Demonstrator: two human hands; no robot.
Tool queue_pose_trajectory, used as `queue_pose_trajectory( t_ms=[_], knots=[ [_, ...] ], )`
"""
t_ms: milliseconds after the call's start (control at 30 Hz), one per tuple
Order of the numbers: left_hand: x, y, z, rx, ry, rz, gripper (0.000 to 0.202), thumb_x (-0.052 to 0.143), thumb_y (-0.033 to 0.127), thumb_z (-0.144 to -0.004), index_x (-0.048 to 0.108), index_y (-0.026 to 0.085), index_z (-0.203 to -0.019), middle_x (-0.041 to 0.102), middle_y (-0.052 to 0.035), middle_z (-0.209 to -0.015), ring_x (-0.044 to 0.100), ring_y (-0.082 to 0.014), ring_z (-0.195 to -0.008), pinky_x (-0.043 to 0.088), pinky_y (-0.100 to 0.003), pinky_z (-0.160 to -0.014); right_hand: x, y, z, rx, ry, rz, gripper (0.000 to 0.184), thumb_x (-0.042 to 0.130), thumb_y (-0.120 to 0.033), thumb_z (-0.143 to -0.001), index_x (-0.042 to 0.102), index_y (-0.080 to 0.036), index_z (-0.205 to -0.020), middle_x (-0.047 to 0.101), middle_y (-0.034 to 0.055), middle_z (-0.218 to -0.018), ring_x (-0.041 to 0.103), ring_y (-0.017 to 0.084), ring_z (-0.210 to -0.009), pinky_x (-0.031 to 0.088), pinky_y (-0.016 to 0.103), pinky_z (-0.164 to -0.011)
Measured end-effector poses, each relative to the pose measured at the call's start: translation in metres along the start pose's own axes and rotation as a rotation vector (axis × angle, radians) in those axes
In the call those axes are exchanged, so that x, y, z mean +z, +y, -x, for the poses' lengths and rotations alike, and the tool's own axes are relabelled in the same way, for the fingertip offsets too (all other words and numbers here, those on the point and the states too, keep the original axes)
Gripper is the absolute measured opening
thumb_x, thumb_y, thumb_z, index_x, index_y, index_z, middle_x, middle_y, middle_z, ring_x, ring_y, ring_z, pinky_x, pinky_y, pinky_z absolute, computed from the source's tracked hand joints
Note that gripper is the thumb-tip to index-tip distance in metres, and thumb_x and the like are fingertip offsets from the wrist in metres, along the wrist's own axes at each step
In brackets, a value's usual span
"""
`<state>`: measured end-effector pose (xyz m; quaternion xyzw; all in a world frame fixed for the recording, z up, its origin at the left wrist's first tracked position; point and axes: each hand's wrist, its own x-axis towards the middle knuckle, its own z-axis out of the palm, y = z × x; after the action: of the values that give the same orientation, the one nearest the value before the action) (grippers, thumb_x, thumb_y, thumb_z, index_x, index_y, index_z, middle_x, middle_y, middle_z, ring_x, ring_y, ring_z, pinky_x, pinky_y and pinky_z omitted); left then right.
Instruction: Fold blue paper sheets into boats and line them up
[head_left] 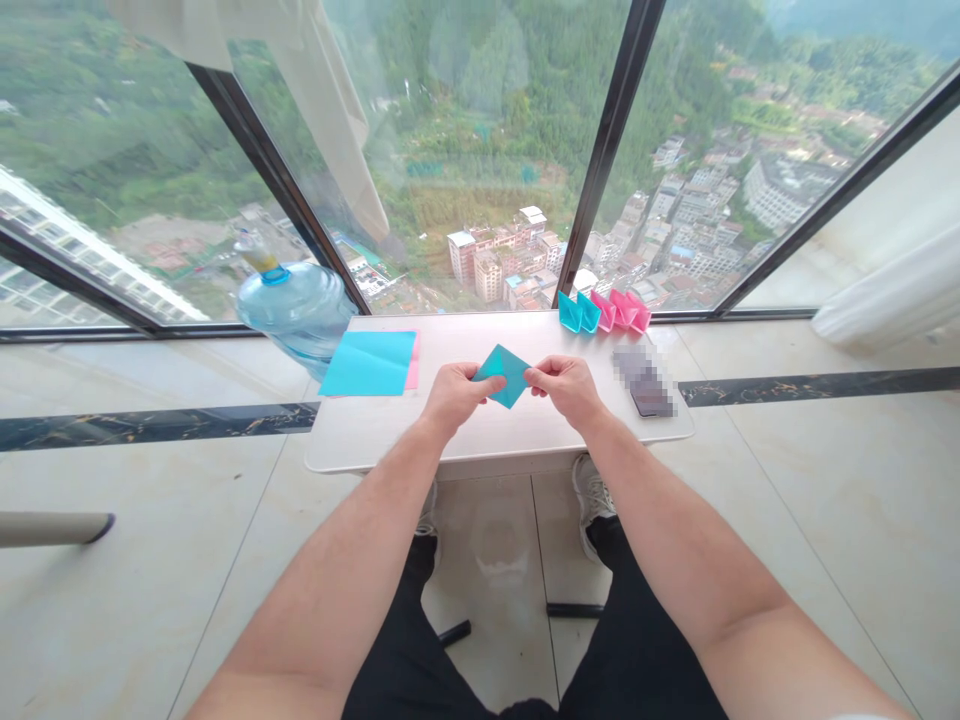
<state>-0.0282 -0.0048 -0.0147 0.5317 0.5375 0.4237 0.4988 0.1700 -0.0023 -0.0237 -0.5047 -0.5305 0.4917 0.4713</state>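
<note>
A small teal paper square (505, 374), folded into a diamond shape, is held above the white table (375, 440). My left hand (454, 393) pinches its left corner and my right hand (566, 385) pinches its right corner. Both hands are closed on the paper, fingers curled. At the table's far edge stand several folded paper boats, two teal (578, 312) and the others pink (622, 309). A stack of flat paper sheets (370, 363), teal on top with pink beneath, lies at the table's left.
A dark phone (646, 381) lies on the table's right side. A large blue water bottle (295, 305) rests on the floor by the window, left of the table. Floor-to-ceiling glass with dark frames stands just behind the table. A tube end (52, 527) lies at far left.
</note>
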Motion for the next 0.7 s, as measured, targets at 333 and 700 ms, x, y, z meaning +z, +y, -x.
queue_pose_trajectory(
  t_ms=[333,700],
  knots=[
    [-0.01,0.006,-0.002,-0.062,0.025,0.045,0.035,0.084,0.045,-0.06,0.074,0.013,-0.068,0.073,-0.0088,-0.063,0.065,-0.0169,-0.06,0.051,-0.028,-0.06,-0.003,-0.004,-0.001,-0.015,0.039,-0.015,0.028,0.079,-0.042,-0.068,0.07,-0.016,-0.064,0.065,0.0021,-0.055,0.056,0.012,-0.051,0.041,0.024,-0.051],
    [0.0,0.003,0.001,0.027,0.206,-0.167,0.025,0.068,0.038,-0.078,0.076,0.015,-0.076,0.075,-0.0066,-0.068,0.068,-0.0188,-0.063,0.051,-0.029,-0.062,0.011,0.006,0.001,-0.163,0.354,0.229,0.033,0.074,-0.041,-0.074,0.075,-0.018,-0.097,0.076,0.0065,-0.086,0.062,0.016,-0.066,0.052,0.031,-0.068]
  ],
)
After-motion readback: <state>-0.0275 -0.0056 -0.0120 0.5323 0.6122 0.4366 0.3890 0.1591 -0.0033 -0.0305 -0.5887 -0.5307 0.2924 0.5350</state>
